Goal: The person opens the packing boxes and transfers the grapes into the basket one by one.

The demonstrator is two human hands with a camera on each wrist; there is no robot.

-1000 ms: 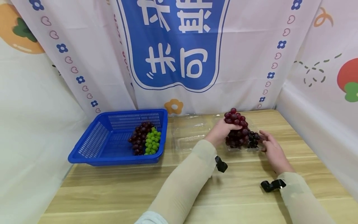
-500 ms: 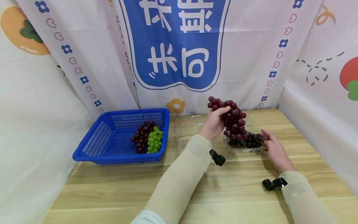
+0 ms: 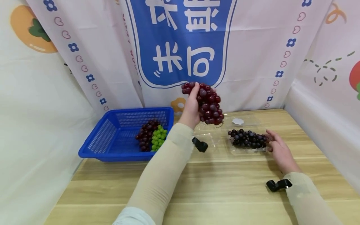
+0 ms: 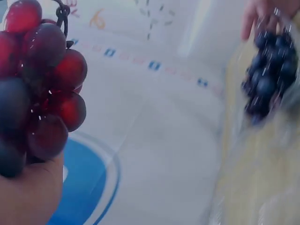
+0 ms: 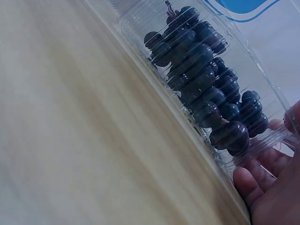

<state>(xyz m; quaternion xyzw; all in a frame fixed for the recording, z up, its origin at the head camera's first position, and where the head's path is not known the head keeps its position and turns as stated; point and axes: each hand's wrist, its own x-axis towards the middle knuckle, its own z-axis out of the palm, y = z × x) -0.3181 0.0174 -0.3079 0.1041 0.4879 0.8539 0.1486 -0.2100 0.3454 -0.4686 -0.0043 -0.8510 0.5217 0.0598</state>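
Observation:
In the head view my left hand [image 3: 192, 107] holds a bunch of red grapes [image 3: 210, 107] raised above the table, between the basket and the clear box. The same red grapes [image 4: 42, 84] fill the left side of the left wrist view. My right hand [image 3: 282, 155] grips the right end of a clear plastic box [image 3: 239, 152]. Inside that box lies a bunch of black grapes [image 3: 248, 139]. Through the box's ribbed wall, the right wrist view shows the black grapes [image 5: 201, 79], with fingers [image 5: 248, 185] at the box's near end.
On the left stands a blue basket [image 3: 112, 155] with dark red grapes [image 3: 146, 134] and green grapes [image 3: 158, 137] along its right side. Another clear plastic container [image 3: 209, 140] lies beside the box, partly behind my left arm. A printed cloth [image 3: 253, 62] hangs behind the wooden table [image 3: 225, 190].
My left hand has lifted the red grapes out of the clear box, up and to the left. The black grapes beneath are now uncovered. My right hand has stayed at the box's end.

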